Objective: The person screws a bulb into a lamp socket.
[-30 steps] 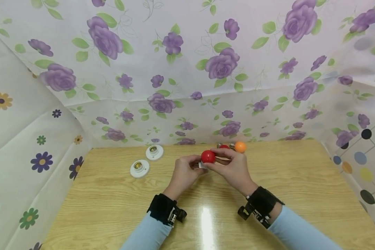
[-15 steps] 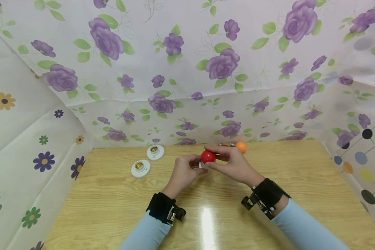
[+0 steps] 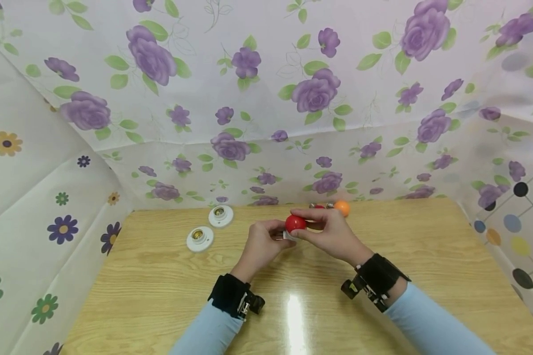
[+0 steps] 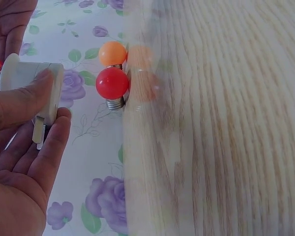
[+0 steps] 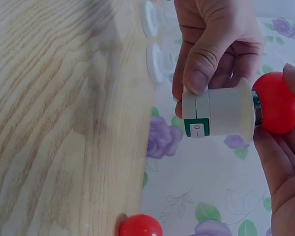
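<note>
My left hand (image 3: 263, 244) grips a white plug-in lamp socket (image 5: 228, 110), thumb on one side and fingers on the other. Two flat metal prongs (image 4: 38, 132) stick out of its back, and a green switch marked O and I (image 5: 196, 128) shows on its side. At the socket's mouth sits a red light bulb (image 5: 275, 101), with a strip of its metal base visible between globe and rim. My right hand (image 3: 335, 237) pinches the bulb's globe between thumb and fingers. Both hands are above the table's far half.
A loose red bulb (image 4: 112, 82) and an orange bulb (image 4: 112, 53) lie at the table's back edge, behind my right hand. Two round white lamp holders (image 3: 200, 239) stand to the left on the wooden table (image 3: 160, 296). Flowered cloth (image 3: 266, 113) hangs behind.
My right wrist has swung out to the right, then slightly back, with its fingers shifting around the red bulb. My left hand holds the socket almost still.
</note>
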The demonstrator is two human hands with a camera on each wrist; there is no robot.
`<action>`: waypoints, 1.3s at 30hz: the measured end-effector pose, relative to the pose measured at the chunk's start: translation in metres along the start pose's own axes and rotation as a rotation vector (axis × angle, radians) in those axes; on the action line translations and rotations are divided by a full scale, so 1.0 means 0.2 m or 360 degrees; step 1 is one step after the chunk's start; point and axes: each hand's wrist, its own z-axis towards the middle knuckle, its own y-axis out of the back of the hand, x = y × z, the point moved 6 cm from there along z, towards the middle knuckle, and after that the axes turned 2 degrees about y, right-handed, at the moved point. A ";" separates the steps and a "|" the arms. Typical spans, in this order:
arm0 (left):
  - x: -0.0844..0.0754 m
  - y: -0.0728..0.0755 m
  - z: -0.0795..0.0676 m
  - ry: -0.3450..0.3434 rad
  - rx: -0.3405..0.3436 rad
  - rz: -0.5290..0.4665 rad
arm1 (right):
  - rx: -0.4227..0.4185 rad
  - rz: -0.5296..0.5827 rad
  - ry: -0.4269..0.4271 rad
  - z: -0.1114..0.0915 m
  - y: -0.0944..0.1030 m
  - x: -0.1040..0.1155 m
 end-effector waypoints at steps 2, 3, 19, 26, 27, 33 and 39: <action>0.00 0.00 0.00 0.0002 0.0000 0.0006 | -0.0021 0.0003 0.0006 0.00 0.00 0.00; 0.00 0.00 0.00 -0.0002 -0.0001 0.0010 | -0.0038 0.0008 0.0010 0.00 0.00 0.00; -0.03 0.00 0.00 -0.0041 -0.0130 0.0151 | -0.0565 -0.0187 0.0336 -0.04 -0.03 0.02; -0.02 -0.02 0.00 -0.0054 -0.0159 0.0179 | -0.0752 -0.0337 0.0314 -0.06 -0.03 0.02; -0.02 -0.02 0.00 -0.0054 -0.0155 0.0184 | -0.0744 -0.0353 0.0304 -0.06 -0.03 0.02; -0.02 0.01 0.00 -0.0088 -0.0111 0.0128 | -0.0618 -0.0390 0.0304 -0.06 -0.01 0.04; -0.02 0.03 0.01 -0.0103 -0.0038 0.0009 | -0.0294 -0.0415 0.0182 -0.03 0.02 0.09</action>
